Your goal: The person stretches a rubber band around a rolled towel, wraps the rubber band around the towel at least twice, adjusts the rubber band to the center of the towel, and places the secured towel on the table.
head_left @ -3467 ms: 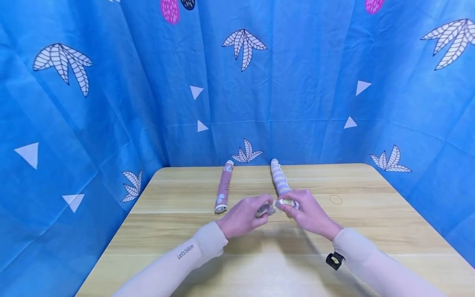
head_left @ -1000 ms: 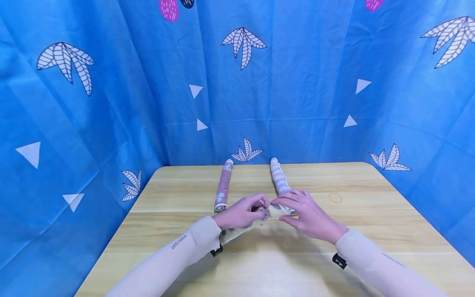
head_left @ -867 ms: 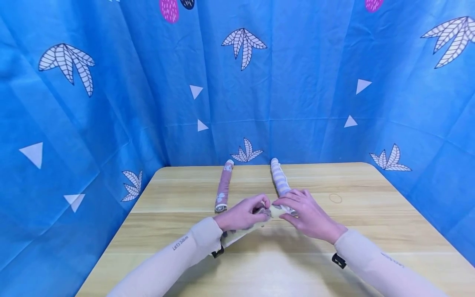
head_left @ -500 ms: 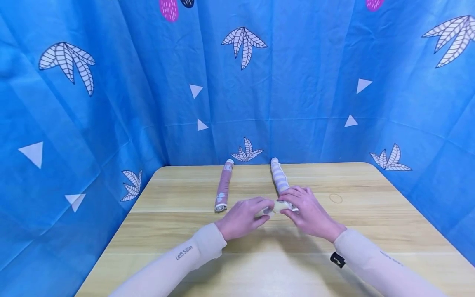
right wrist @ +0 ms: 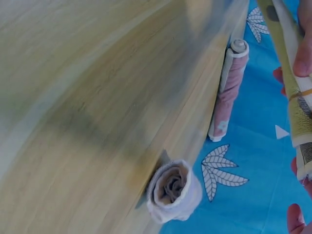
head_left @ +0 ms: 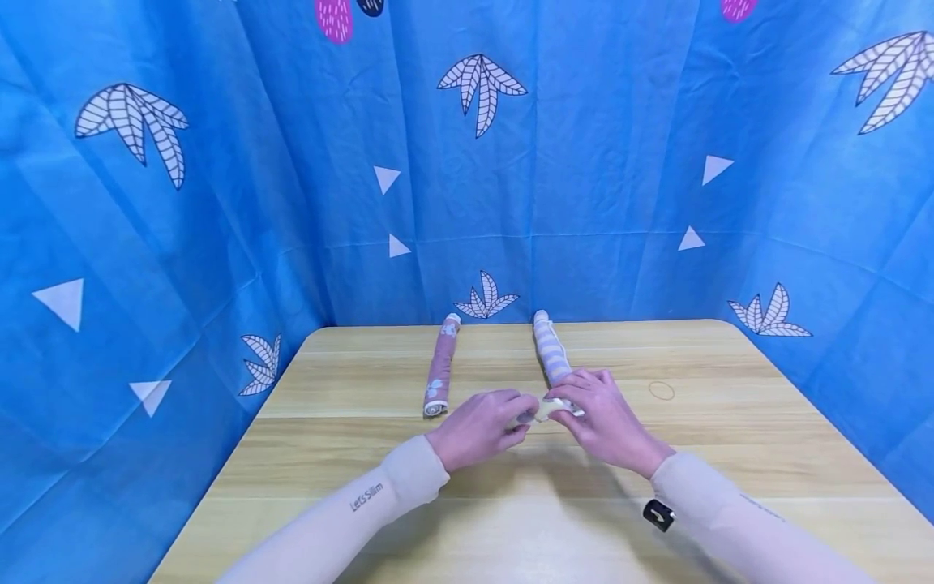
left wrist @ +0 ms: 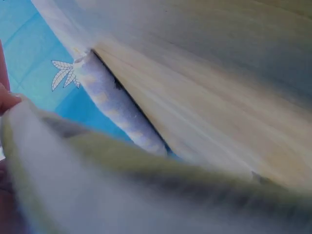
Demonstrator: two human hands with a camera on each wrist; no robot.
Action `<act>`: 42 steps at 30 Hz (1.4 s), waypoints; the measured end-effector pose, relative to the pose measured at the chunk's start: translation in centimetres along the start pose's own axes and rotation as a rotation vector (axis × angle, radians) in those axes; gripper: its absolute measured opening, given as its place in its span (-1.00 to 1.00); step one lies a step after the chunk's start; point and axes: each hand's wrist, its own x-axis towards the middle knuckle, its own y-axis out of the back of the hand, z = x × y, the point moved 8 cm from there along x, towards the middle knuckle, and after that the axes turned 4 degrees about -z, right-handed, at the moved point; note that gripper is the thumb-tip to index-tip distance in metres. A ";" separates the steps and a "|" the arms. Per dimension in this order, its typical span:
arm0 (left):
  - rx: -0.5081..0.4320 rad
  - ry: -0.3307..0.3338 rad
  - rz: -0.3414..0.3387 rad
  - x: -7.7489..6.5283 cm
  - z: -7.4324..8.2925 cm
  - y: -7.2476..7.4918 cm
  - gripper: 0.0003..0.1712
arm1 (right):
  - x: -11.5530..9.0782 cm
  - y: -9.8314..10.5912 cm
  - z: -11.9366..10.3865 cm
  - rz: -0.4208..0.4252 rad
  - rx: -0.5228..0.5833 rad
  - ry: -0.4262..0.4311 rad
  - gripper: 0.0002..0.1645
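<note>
Above the middle of the table, both hands grip a rolled towel [head_left: 547, 410], pale yellow-green with grey patches. My left hand [head_left: 477, 430] curls round its left part, and my right hand [head_left: 606, 422] pinches the part further right. Much of the roll is hidden behind the hands in the head view. It fills the lower left wrist view as a blurred, white-edged towel [left wrist: 141, 190]. On the right wrist view's right edge, a thin brown band [right wrist: 303, 93] crosses it, with fingers around it.
A pink rolled towel [head_left: 441, 365] lies left of the hands. Behind the right hand lies a lilac-striped rolled towel [head_left: 550, 353], its near end hidden. A loose rubber band [head_left: 661, 391] rests on the wooden table [head_left: 350, 487] to the right. Blue curtains surround the table.
A second ago the towel showed below my left forearm; now that length is hidden and the left fingers are curled round the roll. Over the last half second both hands have barely moved.
</note>
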 end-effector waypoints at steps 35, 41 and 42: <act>-0.118 0.150 -0.032 0.0 -1.3 -1.2 -0.52 | -1.6 -1.3 4.0 -0.210 0.686 -0.501 -0.58; -0.372 0.253 -0.066 -0.2 -2.5 -1.5 -0.57 | -1.2 0.5 2.0 -0.088 0.250 -0.066 -0.40; -0.412 0.262 -0.070 -0.2 -2.7 -1.6 -0.58 | -1.2 0.7 1.7 -0.065 0.162 0.000 -0.37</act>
